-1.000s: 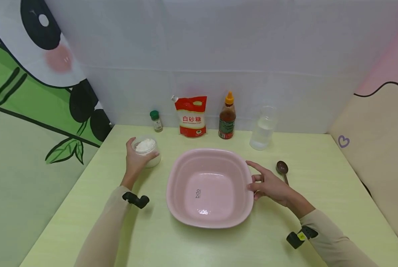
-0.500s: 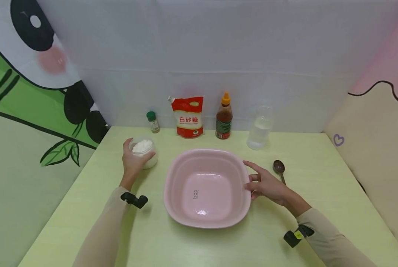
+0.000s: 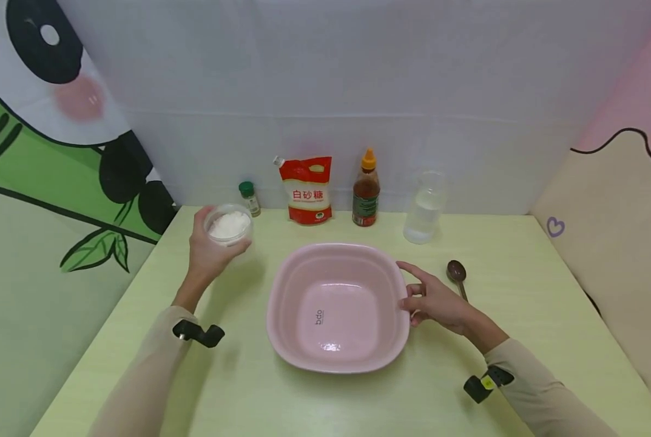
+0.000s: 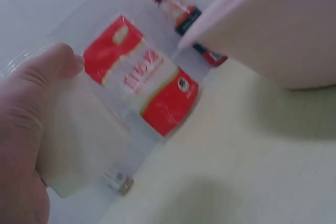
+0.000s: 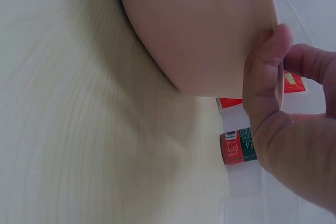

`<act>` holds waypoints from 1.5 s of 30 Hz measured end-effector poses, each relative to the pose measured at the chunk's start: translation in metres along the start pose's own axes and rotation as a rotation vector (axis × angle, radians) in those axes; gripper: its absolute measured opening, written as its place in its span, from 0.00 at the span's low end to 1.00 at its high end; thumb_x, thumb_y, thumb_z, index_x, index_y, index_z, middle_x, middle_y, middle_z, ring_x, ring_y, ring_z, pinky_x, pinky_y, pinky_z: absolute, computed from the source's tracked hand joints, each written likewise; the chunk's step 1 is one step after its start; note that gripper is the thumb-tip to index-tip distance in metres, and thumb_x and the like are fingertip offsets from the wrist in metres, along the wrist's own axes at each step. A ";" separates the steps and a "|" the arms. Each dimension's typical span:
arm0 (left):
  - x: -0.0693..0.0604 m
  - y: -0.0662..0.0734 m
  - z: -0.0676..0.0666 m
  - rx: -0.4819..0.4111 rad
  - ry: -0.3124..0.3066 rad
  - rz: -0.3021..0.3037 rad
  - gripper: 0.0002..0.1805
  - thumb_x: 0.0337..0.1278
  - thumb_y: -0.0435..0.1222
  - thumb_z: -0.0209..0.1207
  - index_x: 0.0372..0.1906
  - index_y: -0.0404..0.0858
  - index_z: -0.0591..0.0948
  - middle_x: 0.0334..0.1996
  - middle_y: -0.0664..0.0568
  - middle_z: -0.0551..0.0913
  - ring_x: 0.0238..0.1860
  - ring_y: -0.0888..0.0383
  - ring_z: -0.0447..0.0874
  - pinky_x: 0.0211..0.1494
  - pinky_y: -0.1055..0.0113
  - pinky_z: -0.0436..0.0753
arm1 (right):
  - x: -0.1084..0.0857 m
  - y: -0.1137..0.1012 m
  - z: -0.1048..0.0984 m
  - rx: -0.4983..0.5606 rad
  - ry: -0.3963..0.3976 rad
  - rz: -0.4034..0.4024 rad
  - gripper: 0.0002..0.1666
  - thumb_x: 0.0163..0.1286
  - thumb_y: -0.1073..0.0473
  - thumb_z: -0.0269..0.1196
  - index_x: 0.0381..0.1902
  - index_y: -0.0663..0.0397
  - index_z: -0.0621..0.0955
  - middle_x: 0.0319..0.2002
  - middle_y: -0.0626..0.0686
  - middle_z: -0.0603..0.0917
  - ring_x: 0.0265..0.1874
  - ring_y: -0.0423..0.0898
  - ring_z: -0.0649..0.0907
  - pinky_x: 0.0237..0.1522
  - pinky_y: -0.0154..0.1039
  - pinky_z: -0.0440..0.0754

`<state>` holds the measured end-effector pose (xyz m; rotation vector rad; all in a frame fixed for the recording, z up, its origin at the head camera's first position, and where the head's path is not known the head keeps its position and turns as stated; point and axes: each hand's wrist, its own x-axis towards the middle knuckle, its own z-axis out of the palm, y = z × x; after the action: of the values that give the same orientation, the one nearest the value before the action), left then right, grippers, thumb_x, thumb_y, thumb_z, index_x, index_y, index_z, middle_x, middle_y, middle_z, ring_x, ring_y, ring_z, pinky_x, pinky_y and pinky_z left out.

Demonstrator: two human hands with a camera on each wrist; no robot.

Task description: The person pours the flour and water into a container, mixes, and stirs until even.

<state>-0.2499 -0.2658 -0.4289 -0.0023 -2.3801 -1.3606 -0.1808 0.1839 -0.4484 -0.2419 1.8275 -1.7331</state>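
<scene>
My left hand [image 3: 210, 252] grips a clear jar [image 3: 229, 226] of white powder, its fingers and thumb around the sides, held above the table at the left. The left wrist view shows the jar [image 4: 79, 135] raised, with its shadow on the table below. A pink basin [image 3: 338, 358] with a bare inside sits in the middle. On its right rim, my right hand [image 3: 440, 301] holds on with thumb and fingers; in the right wrist view the thumb lies against the outer wall of the basin [image 5: 199, 30].
Along the back stand a green-capped bottle [image 3: 250, 199], a red and white pouch [image 3: 307, 193], a sauce bottle with an orange cap [image 3: 366, 191] and a clear container of liquid [image 3: 425, 209]. A brown spoon [image 3: 457, 273] lies near the right hand.
The left hand has lifted the jar off the table, and the jar now leans toward the camera. My right hand keeps its hold on the basin, which has not visibly moved.
</scene>
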 end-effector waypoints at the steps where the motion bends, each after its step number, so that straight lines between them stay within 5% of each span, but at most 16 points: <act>1: -0.001 0.006 -0.002 0.009 -0.019 0.015 0.53 0.36 0.33 0.76 0.71 0.37 0.59 0.67 0.37 0.69 0.66 0.42 0.66 0.69 0.41 0.66 | 0.000 0.000 0.000 0.001 -0.002 0.000 0.54 0.66 0.70 0.61 0.81 0.50 0.45 0.35 0.52 0.82 0.23 0.43 0.84 0.26 0.35 0.84; 8: -0.016 0.049 -0.007 0.079 -0.161 0.149 0.52 0.35 0.32 0.77 0.70 0.39 0.61 0.65 0.38 0.71 0.64 0.40 0.69 0.65 0.37 0.72 | 0.000 0.001 -0.001 0.000 0.003 0.011 0.53 0.67 0.70 0.61 0.81 0.50 0.45 0.34 0.51 0.83 0.24 0.43 0.84 0.26 0.35 0.84; 14: -0.030 0.084 -0.001 0.104 -0.319 0.376 0.52 0.29 0.29 0.79 0.68 0.35 0.65 0.62 0.38 0.74 0.59 0.40 0.73 0.58 0.39 0.78 | -0.001 0.001 -0.001 0.004 0.003 0.011 0.53 0.67 0.70 0.61 0.81 0.49 0.45 0.34 0.51 0.83 0.24 0.43 0.84 0.25 0.35 0.84; 20: -0.038 0.108 0.009 0.222 -0.452 0.572 0.51 0.29 0.35 0.80 0.66 0.36 0.68 0.61 0.43 0.75 0.61 0.45 0.73 0.59 0.43 0.80 | 0.000 -0.002 -0.001 -0.004 0.013 0.007 0.53 0.66 0.70 0.61 0.81 0.49 0.46 0.33 0.51 0.82 0.25 0.43 0.84 0.25 0.35 0.84; 36: -0.046 0.121 0.046 0.587 -0.625 0.768 0.48 0.30 0.46 0.79 0.65 0.43 0.74 0.61 0.49 0.79 0.62 0.48 0.73 0.67 0.45 0.73 | -0.001 -0.003 0.000 -0.015 0.021 0.015 0.53 0.66 0.70 0.61 0.81 0.48 0.47 0.34 0.52 0.82 0.25 0.43 0.84 0.25 0.35 0.84; 45: -0.049 0.123 0.058 0.667 -0.649 0.869 0.48 0.29 0.50 0.80 0.65 0.43 0.75 0.59 0.49 0.80 0.62 0.48 0.74 0.69 0.48 0.72 | -0.002 -0.004 0.002 -0.029 0.022 0.013 0.53 0.66 0.70 0.61 0.81 0.50 0.47 0.35 0.52 0.82 0.25 0.43 0.83 0.25 0.35 0.84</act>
<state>-0.2002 -0.1434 -0.3703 -1.2752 -2.6481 -0.1340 -0.1794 0.1827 -0.4440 -0.2232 1.8669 -1.7083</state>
